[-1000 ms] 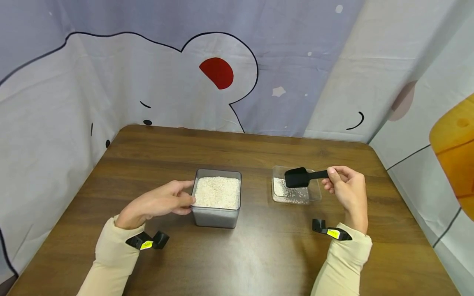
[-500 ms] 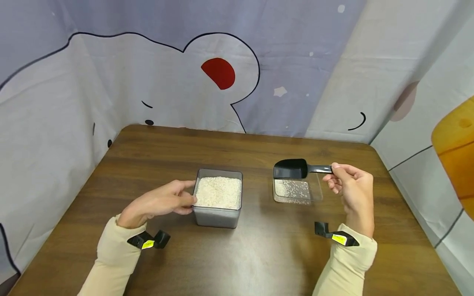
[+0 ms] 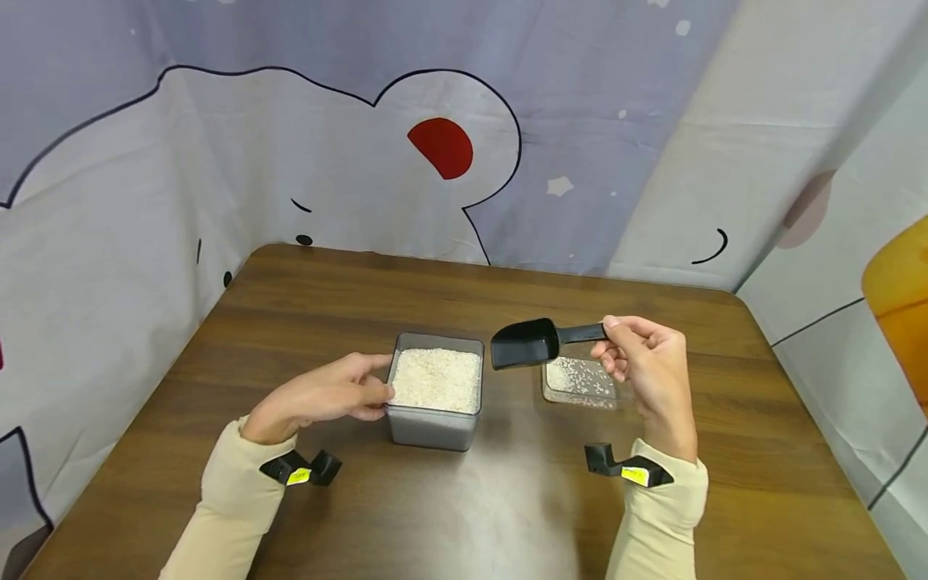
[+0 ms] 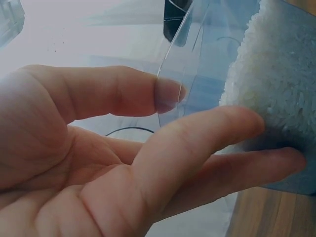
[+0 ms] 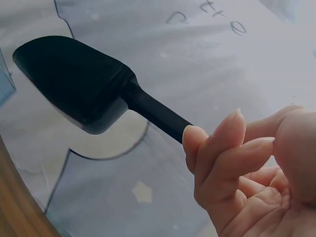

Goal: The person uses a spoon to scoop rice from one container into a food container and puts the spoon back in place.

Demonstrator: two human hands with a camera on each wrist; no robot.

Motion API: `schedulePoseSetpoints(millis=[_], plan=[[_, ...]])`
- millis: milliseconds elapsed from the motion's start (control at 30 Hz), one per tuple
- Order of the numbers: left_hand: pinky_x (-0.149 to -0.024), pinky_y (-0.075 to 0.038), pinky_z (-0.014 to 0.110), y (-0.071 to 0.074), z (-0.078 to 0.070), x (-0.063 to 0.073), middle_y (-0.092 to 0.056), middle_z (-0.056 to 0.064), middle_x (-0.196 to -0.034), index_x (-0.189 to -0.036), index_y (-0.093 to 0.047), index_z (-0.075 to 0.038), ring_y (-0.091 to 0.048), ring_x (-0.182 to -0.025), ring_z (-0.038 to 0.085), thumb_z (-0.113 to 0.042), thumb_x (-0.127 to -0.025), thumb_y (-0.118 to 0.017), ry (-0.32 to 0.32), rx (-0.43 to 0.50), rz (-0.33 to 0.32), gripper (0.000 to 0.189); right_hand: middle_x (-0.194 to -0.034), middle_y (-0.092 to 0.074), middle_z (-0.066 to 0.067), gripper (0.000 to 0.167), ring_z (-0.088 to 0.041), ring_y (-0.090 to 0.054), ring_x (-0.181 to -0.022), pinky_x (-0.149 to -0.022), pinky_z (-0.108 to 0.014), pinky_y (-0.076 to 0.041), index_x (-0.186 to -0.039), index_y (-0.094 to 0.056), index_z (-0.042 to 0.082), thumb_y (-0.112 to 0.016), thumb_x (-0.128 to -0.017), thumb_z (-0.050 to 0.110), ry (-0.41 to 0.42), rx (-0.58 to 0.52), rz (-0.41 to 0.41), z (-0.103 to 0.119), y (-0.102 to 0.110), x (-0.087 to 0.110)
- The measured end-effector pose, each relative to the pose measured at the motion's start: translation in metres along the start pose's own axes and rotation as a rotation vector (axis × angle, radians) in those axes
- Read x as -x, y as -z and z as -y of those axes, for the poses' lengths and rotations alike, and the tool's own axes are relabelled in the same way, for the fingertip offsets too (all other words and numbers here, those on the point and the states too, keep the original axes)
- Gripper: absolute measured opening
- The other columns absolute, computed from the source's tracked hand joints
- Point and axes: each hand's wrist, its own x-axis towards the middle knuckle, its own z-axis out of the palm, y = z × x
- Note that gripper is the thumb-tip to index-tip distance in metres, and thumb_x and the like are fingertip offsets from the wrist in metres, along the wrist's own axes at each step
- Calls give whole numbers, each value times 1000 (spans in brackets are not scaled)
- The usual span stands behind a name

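Black scoop [image 3: 535, 341] is moving in toward the rice box [image 3: 432, 431]; half a second ago it was hanging over the clear tray [image 3: 580, 398], and a second ago its bowl was looking tipped over; now its hollow is facing the head camera and it is hovering just right of the box, not touching it; tray is sitting further right of the box, holding scattered grains [image 3: 589, 375]; my read: that load's tip-out is looking finished, work is shifting back to the box side.

Right grip, i.e. right hand [image 3: 648, 362], is pinching the handle end; left hand [image 3: 319, 395] is keeping its place at the box's left wall, apparently pinching it at the rim; box is standing upright on the table [image 3: 406, 524], rice [image 3: 438, 379] lying a bit below the rim.

Views: head is looking into the scoop bowl, no rice showing there; right wrist is catching the bowl too dark to tell contents, but is showing fingers folding in under the handle, partly hidden from head; left wrist is showing grains packing against the see-through wall, one fingertip showing through plastic past the rim, two other fingers lying along the outside; head isn't resolving that.
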Motion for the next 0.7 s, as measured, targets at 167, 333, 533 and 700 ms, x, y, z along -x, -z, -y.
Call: schedulePoseSetpoints(millis=[167, 333, 533, 700], plan=[[-85, -51, 41, 1, -1, -1, -61, 23, -108, -140, -7, 15, -58, -104, 27, -4, -92, -46, 0, 1, 7, 64, -56, -62, -6, 16, -9, -50, -40, -32, -15, -37, -87, -59, -10, -60, -88, 6, 55, 16, 96, -3, -16, -1], [-86, -50, 41, 0, -1, -1, -60, 24, -111, -140, -6, 15, -56, -106, 29, -5, -93, -45, -1, 3, 8, 64, -55, -61, -4, 22, -8, -50, -40, -33, -15, -39, -89, -58, -13, -60, -89, 9, 102, 136, 126, -4, -33, 1], [-85, -51, 41, 1, -1, 0, -62, 23, -107, -139, -5, 16, -57, -105, 31, -5, -92, -45, 12, -17, 3, 65, -58, -60, -19, 21, -12, -51, -39, -35, -20, -43, -92, -60, -12, -59, -89, 8, 126, 283, 154, 6, -60, 11], [-85, -51, 41, 1, -2, 0, -62, 22, -105, -139, -5, 16, -58, -104, 32, -5, -93, -46, 24, -20, -1, 65, -60, -59, -25, 15, -14, -50, -37, -32, -23, -42, -88, -62, -10, -57, -89, 5, 141, 386, 151, 14, -82, 21]])
